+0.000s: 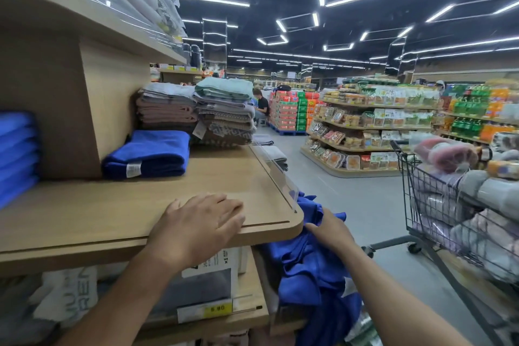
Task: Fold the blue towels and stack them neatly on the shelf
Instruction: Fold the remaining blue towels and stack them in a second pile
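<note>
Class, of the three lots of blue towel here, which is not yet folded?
The crumpled blue towel beside the shelf corner, at the right hand. The single towel and the stack lie folded on the shelf.

Your body, as catalogued: two arms and two hands, bare along every part that shows. Left forearm (126, 289), entering from 7 o'clock: bare from the frame edge to the wrist, lean, tapering toward the wrist. Left hand (199, 222), at 7 o'clock of centre: seen from the back, knuckles and tendon lines faintly marked, thumb and four fingers in view, nails too blurred to judge. Right forearm (393, 289), entering from 5 o'clock: bare likewise, same lean build. Right hand (328, 229), at 5 o'clock of centre: back and thumb in view, fingertips hidden.
</note>
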